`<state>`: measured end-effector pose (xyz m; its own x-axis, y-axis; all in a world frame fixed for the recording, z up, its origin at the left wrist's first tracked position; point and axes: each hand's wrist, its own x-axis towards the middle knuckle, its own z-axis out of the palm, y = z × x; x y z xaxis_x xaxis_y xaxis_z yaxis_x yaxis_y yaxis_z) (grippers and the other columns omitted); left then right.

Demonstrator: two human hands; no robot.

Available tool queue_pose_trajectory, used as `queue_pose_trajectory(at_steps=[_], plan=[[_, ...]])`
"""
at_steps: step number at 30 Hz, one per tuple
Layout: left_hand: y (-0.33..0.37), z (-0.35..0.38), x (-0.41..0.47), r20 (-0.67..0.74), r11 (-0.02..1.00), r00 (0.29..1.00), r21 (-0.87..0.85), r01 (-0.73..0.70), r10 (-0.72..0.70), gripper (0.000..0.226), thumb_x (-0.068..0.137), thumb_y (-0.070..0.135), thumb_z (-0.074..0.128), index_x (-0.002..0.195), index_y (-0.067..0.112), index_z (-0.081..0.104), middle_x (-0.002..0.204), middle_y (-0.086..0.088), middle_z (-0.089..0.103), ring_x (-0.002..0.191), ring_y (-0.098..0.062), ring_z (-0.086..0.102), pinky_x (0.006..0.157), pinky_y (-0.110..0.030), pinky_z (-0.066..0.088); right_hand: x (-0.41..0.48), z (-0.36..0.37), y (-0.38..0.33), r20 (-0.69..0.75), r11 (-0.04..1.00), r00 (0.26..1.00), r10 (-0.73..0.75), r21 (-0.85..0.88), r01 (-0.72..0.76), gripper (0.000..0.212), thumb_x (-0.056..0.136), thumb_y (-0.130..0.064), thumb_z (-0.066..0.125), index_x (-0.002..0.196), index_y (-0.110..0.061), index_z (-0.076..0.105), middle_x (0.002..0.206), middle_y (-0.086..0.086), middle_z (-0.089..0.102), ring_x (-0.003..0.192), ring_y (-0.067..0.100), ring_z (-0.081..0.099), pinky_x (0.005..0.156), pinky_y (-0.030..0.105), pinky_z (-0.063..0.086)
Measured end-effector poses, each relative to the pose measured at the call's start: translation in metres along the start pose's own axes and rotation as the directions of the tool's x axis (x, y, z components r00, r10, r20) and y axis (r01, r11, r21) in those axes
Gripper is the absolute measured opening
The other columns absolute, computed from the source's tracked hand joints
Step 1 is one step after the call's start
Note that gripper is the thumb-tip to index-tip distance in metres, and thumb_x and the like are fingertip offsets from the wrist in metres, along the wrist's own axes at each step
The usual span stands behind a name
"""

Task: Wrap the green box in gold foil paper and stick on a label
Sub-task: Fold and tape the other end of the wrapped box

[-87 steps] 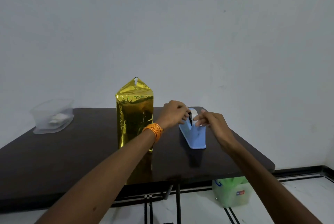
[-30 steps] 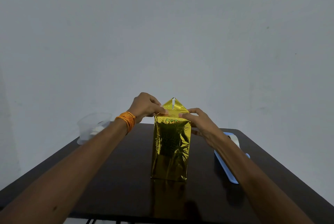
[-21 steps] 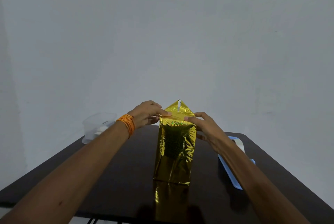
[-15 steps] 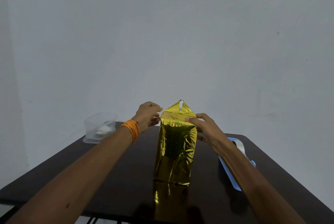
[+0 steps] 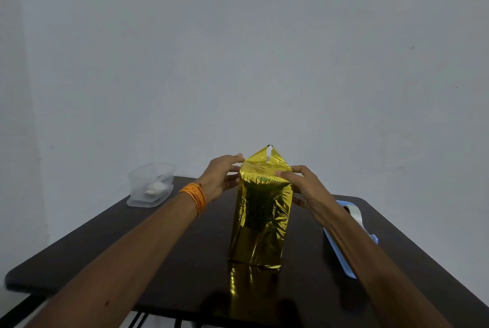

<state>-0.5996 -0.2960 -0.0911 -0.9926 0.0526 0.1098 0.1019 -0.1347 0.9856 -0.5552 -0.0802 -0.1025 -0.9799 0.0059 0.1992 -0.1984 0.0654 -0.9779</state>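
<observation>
The left hand's (image 5: 221, 178) straight fingers touch the gold-wrapped box (image 5: 260, 217) top. The right hand (image 5: 304, 187) pinches its corner, and the forearm half-hides the tape dispenser (image 5: 356, 219).

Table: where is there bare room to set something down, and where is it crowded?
Widest bare patch: the table's left side, between the clear container and the gold-wrapped box, under the left forearm. The near edge before the box is bare. Crowded: the strip between box and tape dispenser, and the box top, where the left hand and right hand sit.

A dark glossy table (image 5: 198, 261) stands in dim light; behind it rises a plain grey-white wall (image 5: 238, 49).
</observation>
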Motion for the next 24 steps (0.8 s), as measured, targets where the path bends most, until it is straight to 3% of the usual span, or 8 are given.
queue_pose_trajectory(at_steps=[2, 4, 8, 11, 13, 17, 19, 24], plan=[[0.0, -0.003, 0.0, 0.052, 0.995, 0.998, 0.086, -0.049, 0.045, 0.039, 0.085, 0.045, 0.071, 0.109, 0.015, 0.071, 0.094, -0.003, 0.07, 0.087, -0.019, 0.065, 0.077, -0.033, 0.054, 0.001, 0.0, 0.001, 0.0, 1.0, 1.0, 0.003, -0.002, -0.003, 0.043, 0.08, -0.039, 0.08, 0.113, -0.02, 0.059, 0.096, 0.007, 0.073, 0.086, 0.021, 0.068, 0.079, 0.037, 0.048], [-0.002, -0.002, -0.002, 0.132, 0.992, 0.989, 0.105, -0.073, 0.059, 0.034, 0.084, 0.041, 0.073, 0.104, 0.014, 0.073, 0.092, -0.001, 0.072, 0.092, -0.019, 0.065, 0.083, -0.035, 0.052, 0.0, -0.001, 0.001, -0.003, 1.0, 1.0, 0.01, 0.0, -0.01, 0.042, 0.081, -0.038, 0.079, 0.113, -0.02, 0.059, 0.091, 0.003, 0.075, 0.085, 0.019, 0.069, 0.08, 0.035, 0.049], [-0.008, 0.002, -0.008, 0.183, 1.0, 0.983, -0.005, -0.001, 0.001, 0.016, 0.089, 0.029, 0.068, 0.094, 0.015, 0.072, 0.079, 0.0, 0.07, 0.073, -0.014, 0.063, 0.062, -0.027, 0.049, 0.002, 0.001, -0.003, 0.008, 1.0, 1.0, 0.023, -0.002, -0.023, 0.043, 0.082, -0.036, 0.079, 0.115, -0.018, 0.058, 0.088, 0.001, 0.076, 0.08, 0.016, 0.07, 0.079, 0.035, 0.049], [-0.017, 0.005, -0.009, 0.067, 0.999, 0.997, -0.045, -0.02, 0.023, 0.018, 0.088, 0.031, 0.068, 0.092, 0.014, 0.071, 0.072, 0.0, 0.069, 0.068, -0.015, 0.061, 0.056, -0.026, 0.047, 0.003, 0.005, -0.005, -0.008, 1.0, 1.0, -0.009, -0.012, 0.009, 0.042, 0.085, -0.037, 0.076, 0.115, -0.016, 0.056, 0.089, 0.002, 0.075, 0.078, 0.015, 0.072, 0.078, 0.035, 0.054], [-0.022, 0.006, -0.012, -0.028, 0.995, 0.997, -0.071, -0.073, 0.071, 0.02, 0.087, 0.031, 0.07, 0.093, 0.012, 0.071, 0.081, -0.005, 0.069, 0.072, -0.017, 0.063, 0.058, -0.027, 0.051, 0.004, 0.011, -0.004, -0.116, 0.983, 0.987, -0.115, -0.153, 0.097, 0.035, 0.092, -0.043, 0.066, 0.114, -0.017, 0.056, 0.098, 0.004, 0.069, 0.086, 0.016, 0.069, 0.078, 0.035, 0.057], [-0.027, 0.012, -0.018, -0.173, 0.985, 0.972, -0.039, -0.168, 0.159, 0.029, 0.088, 0.033, 0.07, 0.1, 0.007, 0.062, 0.081, -0.007, 0.06, 0.067, -0.017, 0.058, 0.057, -0.029, 0.049, -0.006, 0.026, -0.007, -0.386, 0.833, 0.767, -0.513, -0.442, 0.334, 0.019, 0.097, -0.035, 0.058, 0.108, -0.021, 0.061, 0.108, -0.001, 0.06, 0.104, 0.018, 0.059, 0.079, 0.031, 0.048], [-0.026, 0.019, -0.022, -0.199, 0.989, 0.969, 0.018, -0.149, 0.149, 0.033, 0.09, 0.04, 0.065, 0.101, 0.011, 0.052, 0.083, -0.005, 0.054, 0.068, -0.015, 0.053, 0.056, -0.029, 0.045, -0.019, 0.039, -0.015, -0.314, 0.749, 0.725, -0.613, -0.524, 0.405, 0.012, 0.095, -0.031, 0.06, 0.103, -0.023, 0.064, 0.107, -0.004, 0.059, 0.104, 0.014, 0.055, 0.075, 0.024, 0.042], [-0.017, 0.03, -0.037, -0.156, 0.985, 0.976, 0.108, -0.133, 0.149, 0.045, 0.098, 0.043, 0.051, 0.118, 0.008, 0.031, 0.092, -0.001, 0.048, 0.077, -0.009, 0.053, 0.056, -0.022, 0.043, -0.041, 0.068, -0.018, -0.027, 0.576, 0.844, -0.535, -0.743, 0.342, 0.03, 0.085, -0.046, 0.064, 0.11, -0.028, 0.064, 0.109, -0.008, 0.051, 0.109, 0.008, 0.047, 0.08, 0.029, 0.043]])
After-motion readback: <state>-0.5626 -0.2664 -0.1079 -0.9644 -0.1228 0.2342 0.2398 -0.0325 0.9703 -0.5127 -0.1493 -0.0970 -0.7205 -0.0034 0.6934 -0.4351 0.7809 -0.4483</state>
